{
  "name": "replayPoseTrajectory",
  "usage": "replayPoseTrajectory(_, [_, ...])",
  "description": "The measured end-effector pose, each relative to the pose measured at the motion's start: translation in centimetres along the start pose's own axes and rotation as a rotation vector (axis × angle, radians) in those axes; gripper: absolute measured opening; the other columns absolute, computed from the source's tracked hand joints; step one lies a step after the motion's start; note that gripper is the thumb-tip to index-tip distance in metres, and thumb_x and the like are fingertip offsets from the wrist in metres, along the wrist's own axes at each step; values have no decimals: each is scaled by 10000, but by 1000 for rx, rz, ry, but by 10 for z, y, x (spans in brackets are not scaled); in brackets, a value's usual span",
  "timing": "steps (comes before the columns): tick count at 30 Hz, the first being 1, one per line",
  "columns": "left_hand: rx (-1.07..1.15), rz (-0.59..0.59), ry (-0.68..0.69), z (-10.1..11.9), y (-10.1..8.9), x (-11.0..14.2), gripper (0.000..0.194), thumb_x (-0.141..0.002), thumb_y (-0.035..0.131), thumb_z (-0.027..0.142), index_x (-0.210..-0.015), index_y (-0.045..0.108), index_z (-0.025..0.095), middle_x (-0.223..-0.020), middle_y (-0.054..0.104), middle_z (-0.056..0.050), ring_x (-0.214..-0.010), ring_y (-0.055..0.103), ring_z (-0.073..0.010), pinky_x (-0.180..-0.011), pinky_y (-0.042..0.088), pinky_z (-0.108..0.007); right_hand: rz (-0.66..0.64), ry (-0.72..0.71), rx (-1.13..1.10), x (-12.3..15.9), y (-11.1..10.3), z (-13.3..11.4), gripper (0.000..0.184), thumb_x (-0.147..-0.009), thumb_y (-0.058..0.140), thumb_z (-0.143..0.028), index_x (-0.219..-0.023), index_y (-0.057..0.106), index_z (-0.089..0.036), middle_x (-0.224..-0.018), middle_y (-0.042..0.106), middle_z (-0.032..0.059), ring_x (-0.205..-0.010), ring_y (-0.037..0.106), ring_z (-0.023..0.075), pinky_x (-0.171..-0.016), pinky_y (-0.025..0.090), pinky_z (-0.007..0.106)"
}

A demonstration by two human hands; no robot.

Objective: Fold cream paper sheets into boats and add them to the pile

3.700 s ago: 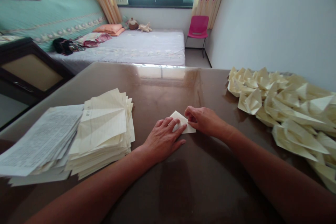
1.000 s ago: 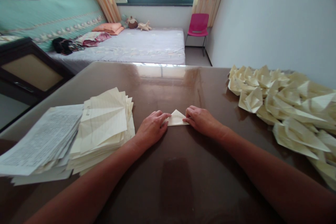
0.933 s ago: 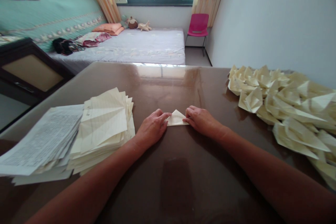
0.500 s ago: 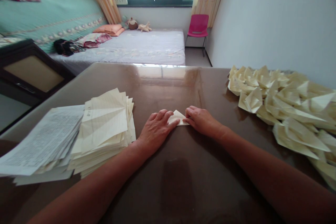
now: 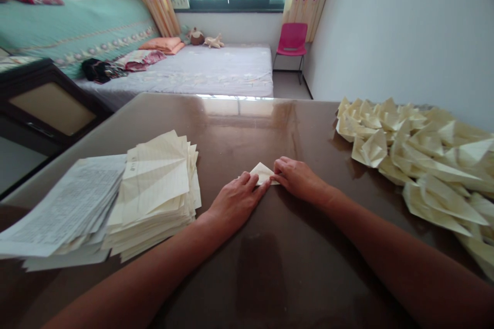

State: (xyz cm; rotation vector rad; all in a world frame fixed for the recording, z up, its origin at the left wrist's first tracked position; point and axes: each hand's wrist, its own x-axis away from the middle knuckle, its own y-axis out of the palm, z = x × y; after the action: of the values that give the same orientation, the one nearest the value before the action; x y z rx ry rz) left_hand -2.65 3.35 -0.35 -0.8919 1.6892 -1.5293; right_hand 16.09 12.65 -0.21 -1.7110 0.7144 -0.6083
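A small piece of folded paper (image 5: 261,169), cream with a peaked top, lies on the brown table between my two hands. My left hand (image 5: 236,196) presses on its left part, with the thumb near the lower middle edge and the fingers bent over the paper's left side. At the right end, my right hand (image 5: 295,177) pinches the paper between thumb and curled fingers. Part of the paper is hidden under the fingers of both hands.
Left of my hands lie a stack of cream lined sheets (image 5: 154,180) and a stack of printed white sheets (image 5: 73,205). A heap of folded paper boats (image 5: 428,149) covers the table's right side. Beyond the glossy table (image 5: 239,133) stand a bed (image 5: 231,69) and a pink chair (image 5: 292,38).
My left hand has shifted a little down along the paper, and its thumb has slid right, closer to my right hand. More of the paper's left slope shows. My right hand stays in place.
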Motion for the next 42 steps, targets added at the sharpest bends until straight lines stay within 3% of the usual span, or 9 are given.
replayPoseTrajectory(5, [-17,-4,-15,-1,0,0,458,-939,400,177,-1394,379,219,-1194,521,-93,-1068,485,-244,-924,487,-377,54,-80,206,12,-16,-21,152,-933,494,-241,-1003,617,-187,-1065,606,100,-1019,518,234,-789,376,305])
replayPoseTrajectory(12, [-29,-18,-18,0,0,0,440,-956,382,198,-1395,372,222,-1163,532,-79,-1079,477,-230,-909,492,-352,-103,-106,413,35,-22,-51,254,-917,443,-130,-1088,630,-109,-1011,623,136,-934,536,261,-741,391,364])
replayPoseTrajectory(21, [-120,-54,-40,2,-5,8,393,-934,421,159,-1319,461,88,-1140,560,-119,-1051,503,-236,-888,475,-354,-110,-60,480,42,-24,-54,260,-877,446,-81,-973,687,-101,-936,634,152,-884,555,255,-708,362,377])
replayPoseTrajectory(27, [-196,-25,-110,2,-7,11,279,-910,439,118,-1126,603,54,-1040,590,-121,-1013,529,-256,-924,442,-396,-125,-14,459,43,-26,-54,253,-866,452,-78,-902,700,-114,-890,638,139,-861,555,259,-680,354,382])
replayPoseTrajectory(33, [-152,26,-20,2,1,8,337,-918,457,140,-1232,538,49,-1157,572,-132,-1112,495,-252,-983,413,-376,-4,-174,435,38,-11,-55,274,-904,438,-116,-1084,643,-119,-1029,619,128,-963,513,252,-732,372,386])
replayPoseTrajectory(36, [-122,14,-15,3,2,7,345,-926,458,160,-1255,523,81,-1136,582,-115,-1053,523,-232,-922,447,-354,6,-198,435,38,-7,-57,283,-905,445,-128,-1122,626,-119,-1048,611,129,-961,511,251,-724,377,379])
replayPoseTrajectory(42, [-157,-15,-82,3,-5,7,307,-918,455,139,-1200,566,93,-1034,604,-100,-948,563,-231,-746,484,-345,-96,-40,481,42,-15,-60,275,-863,449,-77,-985,695,-100,-943,618,155,-852,549,260,-668,372,382])
